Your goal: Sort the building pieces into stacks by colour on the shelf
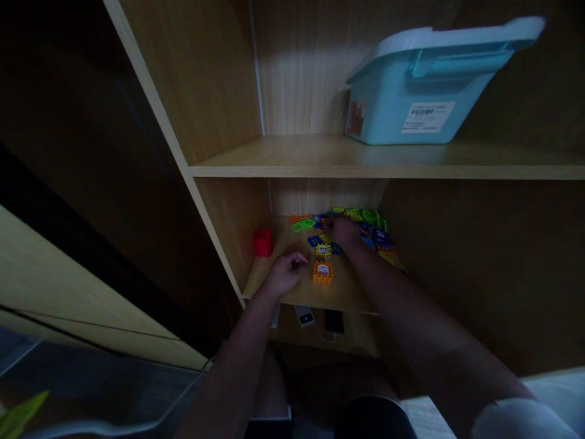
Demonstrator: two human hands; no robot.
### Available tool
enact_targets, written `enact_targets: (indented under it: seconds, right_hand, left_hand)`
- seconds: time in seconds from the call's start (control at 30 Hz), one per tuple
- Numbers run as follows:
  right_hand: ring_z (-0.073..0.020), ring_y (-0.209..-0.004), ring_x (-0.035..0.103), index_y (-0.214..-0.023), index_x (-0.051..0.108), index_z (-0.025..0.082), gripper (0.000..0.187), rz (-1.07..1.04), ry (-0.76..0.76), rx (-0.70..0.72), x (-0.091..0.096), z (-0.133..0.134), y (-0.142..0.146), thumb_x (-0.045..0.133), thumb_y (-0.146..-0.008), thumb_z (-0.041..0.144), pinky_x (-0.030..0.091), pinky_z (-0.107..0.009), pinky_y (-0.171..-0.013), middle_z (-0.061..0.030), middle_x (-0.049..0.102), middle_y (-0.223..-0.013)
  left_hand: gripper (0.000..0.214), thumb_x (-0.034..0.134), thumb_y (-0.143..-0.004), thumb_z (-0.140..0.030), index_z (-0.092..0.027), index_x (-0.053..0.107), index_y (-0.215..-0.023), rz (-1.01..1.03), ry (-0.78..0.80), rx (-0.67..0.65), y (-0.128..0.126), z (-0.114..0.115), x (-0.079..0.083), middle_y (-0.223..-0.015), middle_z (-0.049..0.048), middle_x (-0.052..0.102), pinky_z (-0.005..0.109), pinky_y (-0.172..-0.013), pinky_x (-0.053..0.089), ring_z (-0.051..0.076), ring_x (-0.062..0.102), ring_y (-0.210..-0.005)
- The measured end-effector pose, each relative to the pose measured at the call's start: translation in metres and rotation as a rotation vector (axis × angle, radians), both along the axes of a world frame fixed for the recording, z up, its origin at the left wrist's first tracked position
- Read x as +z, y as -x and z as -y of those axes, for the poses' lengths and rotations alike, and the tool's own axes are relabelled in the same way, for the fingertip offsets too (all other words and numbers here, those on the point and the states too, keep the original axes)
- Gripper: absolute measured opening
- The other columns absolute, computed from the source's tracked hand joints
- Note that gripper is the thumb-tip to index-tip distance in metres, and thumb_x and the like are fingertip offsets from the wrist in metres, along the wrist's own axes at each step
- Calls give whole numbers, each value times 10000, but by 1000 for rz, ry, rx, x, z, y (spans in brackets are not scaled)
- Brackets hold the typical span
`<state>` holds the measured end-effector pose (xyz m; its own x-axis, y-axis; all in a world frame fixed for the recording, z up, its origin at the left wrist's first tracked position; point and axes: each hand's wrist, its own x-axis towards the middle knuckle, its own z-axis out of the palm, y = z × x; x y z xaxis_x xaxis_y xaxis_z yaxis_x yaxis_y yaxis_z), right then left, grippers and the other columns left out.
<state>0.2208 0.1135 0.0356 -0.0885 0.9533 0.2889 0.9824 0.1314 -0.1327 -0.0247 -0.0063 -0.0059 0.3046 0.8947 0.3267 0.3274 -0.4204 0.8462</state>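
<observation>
My left hand (287,269) is just above the lower shelf with its fingers curled in, and nothing shows in them. Right of it stands an orange block (323,274) of interlocking plastic pieces with a pale label on top. My right hand (342,231) reaches farther back into a spread of coloured interlocking plastic pieces (370,218). Its fingers are bent together beside some small orange and blue pieces; what they grip is hidden. A yellow piece (323,250) with a white face lies between the hands, and green pieces (303,225) lie behind it.
A red block (262,242) stands by the left side wall. On the shelf above (301,152) sits a light blue lidded bin (388,116). Below the shelf front lie a white device (304,316) with a small display and a dark phone-like slab (334,321) with a cable.
</observation>
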Motion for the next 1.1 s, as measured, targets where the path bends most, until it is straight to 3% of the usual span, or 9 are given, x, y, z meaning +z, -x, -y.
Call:
enact_targets:
  seconds: [0.13,0.4,0.53,0.67,0.83,0.93,1.1]
  right_hand:
    - [-307,-1181,722,-1240,798,120,431,43,23,-74,-6,-9,-2,539,-1071,421,513,-352,-1026,-225,774,-1274]
    - [-307,-1126,706,-1093,815,108,351,87,-102,40,-5,-2,-18,510,-1048,275,505,-360,-1019,-214,793,-1146]
    - [-301,-1125,682,-1043,794,124,330,43,-172,99,-3,21,-24,501,-1050,275,506,-360,-1003,-187,780,-1100]
    - [-283,-1036,683,-1063,749,146,266,-28,-242,75,-3,63,-30,527,-1053,291,518,-356,-915,-175,742,-1168]
    - [-320,-1080,666,-1066,738,207,185,-27,-217,143,-19,114,-37,569,-1033,275,521,-416,-974,-162,728,-1172]
    - [-344,-1087,661,-1101,734,211,181,-68,-208,183,-34,127,-42,603,-1023,310,521,-469,-1024,-158,734,-1168]
    - [-360,-1192,645,-1233,700,210,291,-157,-215,224,-48,124,-48,675,-1004,388,510,-492,-1079,-144,744,-1252]
  left_hand:
    - [129,630,-891,-139,-190,742,-930,4,5,1,-1,-2,-3,-904,20,778,273,-775,519,161,695,-831]
    - [144,625,-881,-126,-195,742,-929,7,-5,-5,-1,-3,-4,-899,17,773,273,-780,529,163,700,-841]
    - [150,624,-876,-123,-195,745,-930,10,-13,-5,-1,-4,-4,-918,21,781,284,-793,532,168,706,-850]
    - [133,631,-885,-153,-195,748,-934,6,-12,2,0,-6,-6,-917,23,783,291,-801,528,169,707,-851]
    - [123,637,-894,-187,-192,750,-942,-24,-10,10,1,-6,-3,-931,25,792,296,-801,525,175,712,-859]
    - [115,649,-897,-205,-191,755,-936,-43,-22,27,1,-4,0,-919,25,796,299,-792,525,175,708,-836]
    - [115,647,-890,-191,-196,754,-932,-55,-23,42,0,0,4,-900,13,785,288,-775,529,169,696,-823]
